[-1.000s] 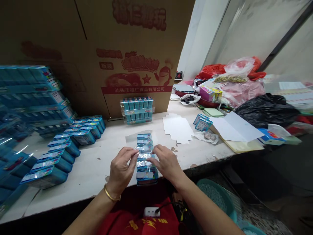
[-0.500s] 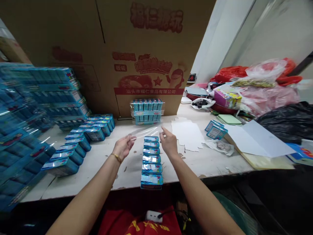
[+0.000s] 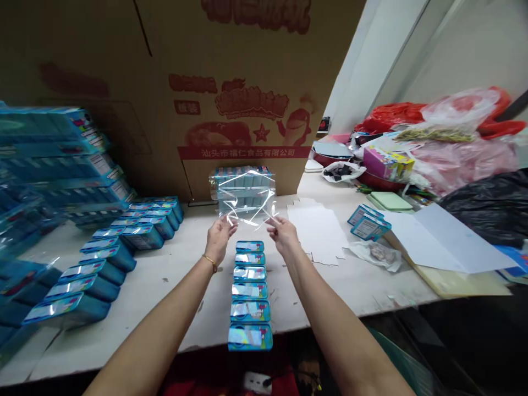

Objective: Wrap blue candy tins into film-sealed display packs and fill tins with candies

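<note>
Mid-frame, a clear plastic sheet (image 3: pixel 251 213) is pinched by the left hand (image 3: pixel 218 240) and right hand (image 3: pixel 284 235), fingers nearly closed, probably so it's kept spread beyond the blue boxes (image 3: pixel 249 290).

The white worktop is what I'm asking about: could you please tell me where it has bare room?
The worktop is bare between the left blue boxes and middle six, partly beneath the left forearm, and right of the right forearm, before the white card. Far left is crowded with stacked packs, far right with bags.
</note>
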`<action>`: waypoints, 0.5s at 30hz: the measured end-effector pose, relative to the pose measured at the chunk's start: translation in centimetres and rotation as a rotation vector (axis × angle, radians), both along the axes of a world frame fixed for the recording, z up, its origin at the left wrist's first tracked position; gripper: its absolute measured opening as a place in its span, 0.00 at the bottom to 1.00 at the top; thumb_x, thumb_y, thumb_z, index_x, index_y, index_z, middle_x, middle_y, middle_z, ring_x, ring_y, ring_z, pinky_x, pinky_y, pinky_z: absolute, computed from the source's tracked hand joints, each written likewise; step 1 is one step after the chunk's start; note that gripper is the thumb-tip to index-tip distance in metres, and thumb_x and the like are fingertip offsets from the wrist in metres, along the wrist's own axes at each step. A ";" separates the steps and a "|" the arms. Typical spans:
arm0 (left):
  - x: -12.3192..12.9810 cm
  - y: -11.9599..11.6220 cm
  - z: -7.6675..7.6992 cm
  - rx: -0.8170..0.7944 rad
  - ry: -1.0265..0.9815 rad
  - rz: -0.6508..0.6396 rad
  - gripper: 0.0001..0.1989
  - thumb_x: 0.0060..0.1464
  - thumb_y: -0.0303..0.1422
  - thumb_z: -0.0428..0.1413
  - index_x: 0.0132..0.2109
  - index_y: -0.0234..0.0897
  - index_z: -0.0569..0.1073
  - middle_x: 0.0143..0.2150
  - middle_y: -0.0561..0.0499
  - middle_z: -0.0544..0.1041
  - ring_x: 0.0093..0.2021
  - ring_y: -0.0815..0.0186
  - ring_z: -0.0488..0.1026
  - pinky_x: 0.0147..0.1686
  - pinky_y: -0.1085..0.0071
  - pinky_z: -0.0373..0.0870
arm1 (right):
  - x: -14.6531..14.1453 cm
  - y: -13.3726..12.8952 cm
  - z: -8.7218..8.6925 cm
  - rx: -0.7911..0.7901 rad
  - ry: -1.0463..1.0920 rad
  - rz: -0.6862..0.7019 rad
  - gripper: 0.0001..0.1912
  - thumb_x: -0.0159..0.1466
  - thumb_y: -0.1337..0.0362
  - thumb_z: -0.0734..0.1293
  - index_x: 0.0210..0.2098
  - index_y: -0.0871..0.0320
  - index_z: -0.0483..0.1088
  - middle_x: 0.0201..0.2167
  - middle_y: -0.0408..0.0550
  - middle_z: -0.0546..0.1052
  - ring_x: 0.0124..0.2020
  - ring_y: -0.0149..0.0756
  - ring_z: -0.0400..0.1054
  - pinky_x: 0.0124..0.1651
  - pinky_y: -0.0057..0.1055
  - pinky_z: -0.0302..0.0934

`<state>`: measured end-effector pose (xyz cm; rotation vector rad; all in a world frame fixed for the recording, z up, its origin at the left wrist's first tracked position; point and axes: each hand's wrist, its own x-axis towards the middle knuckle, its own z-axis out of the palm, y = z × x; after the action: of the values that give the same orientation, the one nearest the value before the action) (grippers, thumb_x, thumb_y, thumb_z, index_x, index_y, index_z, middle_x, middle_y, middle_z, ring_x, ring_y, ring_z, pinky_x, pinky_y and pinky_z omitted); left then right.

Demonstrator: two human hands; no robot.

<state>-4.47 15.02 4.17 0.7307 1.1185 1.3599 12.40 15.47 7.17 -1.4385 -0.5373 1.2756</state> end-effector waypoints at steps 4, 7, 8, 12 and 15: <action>0.8 -0.4 -4.7 -0.135 0.179 0.026 0.15 0.56 0.36 0.46 0.47 0.32 0.68 0.36 0.46 0.75 0.36 0.67 0.74 0.41 0.67 0.70 | 0.7 -0.8 -5.6 -0.025 -0.055 0.039 0.09 0.51 0.64 0.66 0.27 0.59 0.60 0.24 0.45 0.73 0.21 0.29 0.67 0.23 0.25 0.62; 1.0 -1.9 -6.4 -0.178 0.286 0.028 0.13 0.53 0.32 0.49 0.45 0.33 0.70 0.39 0.44 0.76 0.43 0.62 0.72 0.46 0.63 0.67 | 0.4 -2.9 -7.7 -0.018 -0.131 0.082 0.09 0.51 0.61 0.66 0.25 0.58 0.61 0.21 0.43 0.72 0.23 0.31 0.67 0.27 0.28 0.62; 1.1 -2.4 -6.8 -0.184 0.323 0.032 0.13 0.52 0.31 0.50 0.44 0.33 0.71 0.41 0.45 0.76 0.46 0.60 0.71 0.49 0.63 0.65 | 0.1 -3.7 -8.1 -0.004 -0.176 0.091 0.09 0.51 0.60 0.65 0.25 0.58 0.62 0.20 0.43 0.71 0.24 0.32 0.67 0.28 0.28 0.61; 1.1 -3.9 -7.9 -0.223 0.435 0.061 0.17 0.51 0.32 0.49 0.48 0.31 0.70 0.48 0.43 0.73 0.53 0.58 0.65 0.55 0.62 0.58 | -1.4 -6.1 -8.7 0.066 -0.599 0.073 0.12 0.57 0.54 0.58 0.29 0.57 0.65 0.25 0.44 0.72 0.29 0.34 0.66 0.35 0.30 0.58; 0.5 -5.0 -8.3 -0.277 0.480 0.084 0.20 0.51 0.34 0.49 0.49 0.28 0.69 0.51 0.40 0.70 0.54 0.57 0.64 0.55 0.63 0.58 | -2.7 -7.2 -8.7 0.033 -0.723 0.076 0.15 0.60 0.55 0.54 0.34 0.57 0.65 0.31 0.48 0.74 0.33 0.36 0.67 0.37 0.30 0.58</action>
<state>-3.96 9.98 -4.12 0.8339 1.6954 1.0913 9.69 8.31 -1.48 -1.8548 -1.0899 0.7644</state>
